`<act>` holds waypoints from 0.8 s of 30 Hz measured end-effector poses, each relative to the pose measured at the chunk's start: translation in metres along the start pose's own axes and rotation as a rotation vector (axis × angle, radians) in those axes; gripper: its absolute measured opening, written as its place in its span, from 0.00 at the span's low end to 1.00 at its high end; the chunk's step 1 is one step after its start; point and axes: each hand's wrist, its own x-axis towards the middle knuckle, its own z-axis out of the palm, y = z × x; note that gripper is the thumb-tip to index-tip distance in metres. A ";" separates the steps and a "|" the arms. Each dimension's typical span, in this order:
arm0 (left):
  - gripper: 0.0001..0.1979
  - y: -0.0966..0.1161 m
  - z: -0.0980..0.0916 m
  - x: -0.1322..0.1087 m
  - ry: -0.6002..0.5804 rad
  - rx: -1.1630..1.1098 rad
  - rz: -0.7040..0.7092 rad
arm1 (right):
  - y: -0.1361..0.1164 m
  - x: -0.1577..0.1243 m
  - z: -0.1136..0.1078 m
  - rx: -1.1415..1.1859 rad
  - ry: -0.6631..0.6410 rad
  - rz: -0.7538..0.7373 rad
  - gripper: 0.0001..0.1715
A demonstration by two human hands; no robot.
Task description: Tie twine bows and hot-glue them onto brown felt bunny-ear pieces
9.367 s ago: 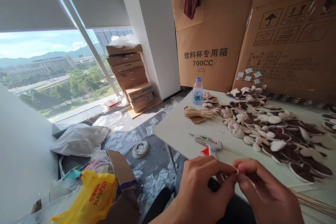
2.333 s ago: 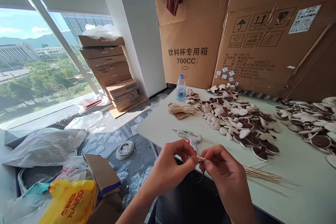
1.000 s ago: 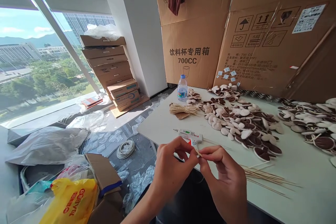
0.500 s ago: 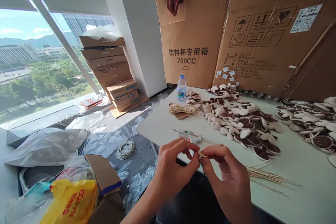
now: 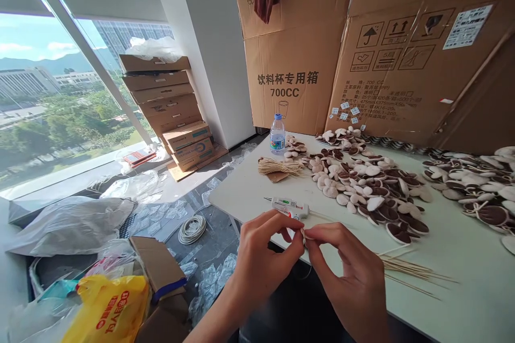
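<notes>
Between my fingertips is a small cream cord, mostly covered by the fingers; a thin strand hangs below it. My left hand pinches it from the left with thumb and index finger. From the right, the thumb and index finger of my right hand close on the same cord. Just beyond the hands, a white glue gun lies on the white table. Thin wooden sticks lie to the right of my right hand. Brown and cream plush pieces are heaped past the glue gun.
A bundle of cord or sticks and a water bottle stand toward the table's back left. Another plush heap is at the right. Large cardboard boxes rise behind. On the floor at left are a yellow bag and coiled cable.
My fingertips have drawn closer together around the cord, and its loop, visible before, is now mostly hidden. Both hands stay in nearly the same place.
</notes>
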 end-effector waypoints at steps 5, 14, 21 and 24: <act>0.07 0.002 0.000 -0.001 0.012 -0.008 -0.029 | 0.003 -0.003 0.000 0.044 -0.002 0.017 0.12; 0.05 0.005 0.005 -0.004 0.077 -0.060 -0.271 | 0.005 -0.008 0.007 0.098 0.037 0.001 0.14; 0.04 0.002 0.008 -0.002 0.039 -0.430 -0.478 | 0.000 -0.011 0.013 0.132 0.087 0.004 0.16; 0.07 -0.001 0.009 0.000 0.003 -0.631 -0.586 | -0.001 -0.011 0.015 0.141 0.114 -0.009 0.16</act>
